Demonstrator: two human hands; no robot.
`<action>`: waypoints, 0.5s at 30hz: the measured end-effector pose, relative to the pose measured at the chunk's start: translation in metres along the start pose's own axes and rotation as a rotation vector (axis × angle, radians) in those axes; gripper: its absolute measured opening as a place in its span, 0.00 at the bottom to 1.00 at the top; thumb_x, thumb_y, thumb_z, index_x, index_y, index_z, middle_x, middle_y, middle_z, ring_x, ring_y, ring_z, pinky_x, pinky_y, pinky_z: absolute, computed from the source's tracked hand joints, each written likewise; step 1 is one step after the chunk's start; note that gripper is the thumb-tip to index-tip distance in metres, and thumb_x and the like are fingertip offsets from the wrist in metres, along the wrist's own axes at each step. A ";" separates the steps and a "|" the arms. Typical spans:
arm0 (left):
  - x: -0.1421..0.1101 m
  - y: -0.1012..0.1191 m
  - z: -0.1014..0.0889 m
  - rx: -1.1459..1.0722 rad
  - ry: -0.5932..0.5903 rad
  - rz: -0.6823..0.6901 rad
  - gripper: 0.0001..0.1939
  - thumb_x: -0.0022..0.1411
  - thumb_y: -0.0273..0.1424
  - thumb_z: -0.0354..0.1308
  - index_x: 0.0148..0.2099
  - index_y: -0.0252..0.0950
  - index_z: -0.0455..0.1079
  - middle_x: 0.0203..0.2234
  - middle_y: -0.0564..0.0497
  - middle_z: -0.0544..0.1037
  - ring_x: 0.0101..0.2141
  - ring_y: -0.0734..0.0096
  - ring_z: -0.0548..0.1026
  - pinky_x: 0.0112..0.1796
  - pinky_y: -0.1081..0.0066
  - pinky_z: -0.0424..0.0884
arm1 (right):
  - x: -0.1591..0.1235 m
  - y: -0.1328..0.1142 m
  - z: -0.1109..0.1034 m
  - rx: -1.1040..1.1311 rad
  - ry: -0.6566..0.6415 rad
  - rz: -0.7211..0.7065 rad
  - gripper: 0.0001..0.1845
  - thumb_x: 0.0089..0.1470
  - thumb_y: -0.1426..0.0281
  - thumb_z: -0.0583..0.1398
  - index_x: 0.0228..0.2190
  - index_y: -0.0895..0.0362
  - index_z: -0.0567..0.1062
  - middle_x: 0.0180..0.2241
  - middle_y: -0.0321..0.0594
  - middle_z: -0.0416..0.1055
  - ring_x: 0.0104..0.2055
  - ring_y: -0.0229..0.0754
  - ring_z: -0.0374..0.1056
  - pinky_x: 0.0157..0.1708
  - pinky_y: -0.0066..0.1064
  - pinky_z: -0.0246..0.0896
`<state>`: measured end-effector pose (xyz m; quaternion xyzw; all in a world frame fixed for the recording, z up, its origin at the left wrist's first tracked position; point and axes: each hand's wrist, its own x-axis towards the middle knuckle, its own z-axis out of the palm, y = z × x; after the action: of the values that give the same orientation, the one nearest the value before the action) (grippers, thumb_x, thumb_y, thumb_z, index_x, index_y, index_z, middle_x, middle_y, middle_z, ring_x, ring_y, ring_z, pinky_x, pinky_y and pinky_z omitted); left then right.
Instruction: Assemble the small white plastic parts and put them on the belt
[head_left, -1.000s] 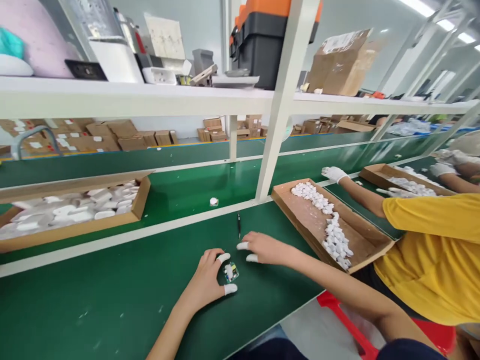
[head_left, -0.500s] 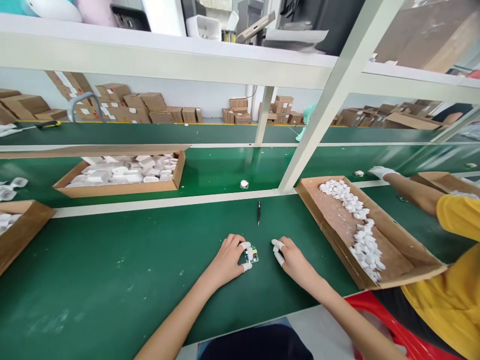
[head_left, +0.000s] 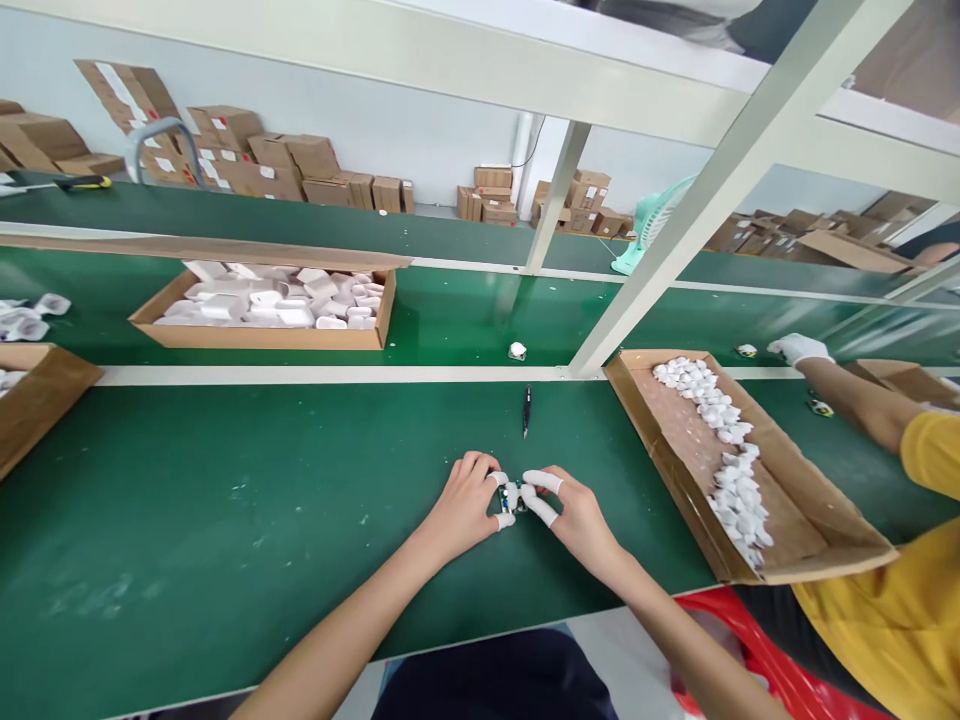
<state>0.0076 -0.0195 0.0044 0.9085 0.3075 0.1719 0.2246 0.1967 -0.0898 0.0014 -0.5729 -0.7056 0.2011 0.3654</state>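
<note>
"How is the room laid out?"

"A green workbench [head_left: 262,480] is bounded at its far edge by a pale strip [head_left: 337,375]; beyond that, cartons [head_left: 311,157] are stacked along the wall."

"Where is the circuit board [head_left: 512,498]?"

"It is held about midway between the workbench's front and far edges. Its left side is gripped between thumb and finger of the left hand [head_left: 465,500]; thumb and finger of the right hand [head_left: 583,518] are brought close together at its right side. Whether a small part is pinched there cannot be told, as the tips are too small in view."

"How far along is it?"

"The board appears to be mid-handling: parts are mounted on it, but it has not been set down. What is left to be done on it is not shown."

"And the counts?"

"One black pen-shaped tool [head_left: 527,410] is laid near the far edge. Four white finger cots [head_left: 541,482] are worn, two per hand. One white-topped piece [head_left: 517,351] is seen past the strip. In the cardboard tray [head_left: 799,515] at right, white pieces [head_left: 739,500] are heaped too thickly to be counted."
</note>
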 end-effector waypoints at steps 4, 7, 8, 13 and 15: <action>0.000 0.000 0.000 -0.012 0.004 -0.008 0.16 0.52 0.29 0.62 0.43 0.38 0.63 0.44 0.48 0.66 0.48 0.59 0.60 0.46 0.58 0.63 | 0.003 -0.008 0.011 0.001 -0.038 -0.024 0.09 0.58 0.68 0.55 0.41 0.54 0.72 0.41 0.43 0.67 0.43 0.43 0.64 0.43 0.34 0.63; -0.001 -0.001 0.002 -0.016 -0.005 -0.006 0.16 0.51 0.29 0.62 0.42 0.38 0.63 0.44 0.48 0.66 0.48 0.58 0.60 0.46 0.58 0.63 | 0.007 -0.002 0.010 0.037 -0.107 0.080 0.09 0.57 0.65 0.56 0.37 0.55 0.74 0.42 0.43 0.66 0.39 0.41 0.65 0.39 0.32 0.64; 0.000 -0.002 0.002 -0.020 -0.006 -0.003 0.16 0.51 0.29 0.62 0.42 0.38 0.63 0.44 0.48 0.66 0.49 0.58 0.60 0.46 0.58 0.63 | 0.010 0.001 0.008 0.061 -0.152 0.138 0.09 0.56 0.65 0.57 0.37 0.55 0.74 0.39 0.42 0.66 0.35 0.39 0.65 0.36 0.30 0.64; 0.000 -0.004 0.003 -0.039 0.000 0.011 0.13 0.51 0.26 0.60 0.40 0.38 0.64 0.43 0.47 0.66 0.49 0.57 0.60 0.45 0.57 0.63 | 0.032 0.014 -0.003 0.062 -0.465 0.382 0.10 0.49 0.69 0.61 0.34 0.58 0.67 0.23 0.32 0.64 0.21 0.32 0.60 0.21 0.23 0.57; 0.000 -0.005 0.004 -0.037 -0.003 0.013 0.13 0.51 0.25 0.60 0.40 0.37 0.64 0.43 0.47 0.66 0.49 0.56 0.60 0.45 0.57 0.64 | 0.038 0.014 -0.005 0.027 -0.616 0.450 0.06 0.49 0.73 0.58 0.27 0.58 0.63 0.19 0.30 0.62 0.18 0.32 0.60 0.17 0.22 0.54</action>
<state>0.0074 -0.0169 -0.0010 0.9064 0.2980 0.1778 0.2408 0.2069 -0.0502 0.0058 -0.6214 -0.6362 0.4483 0.0903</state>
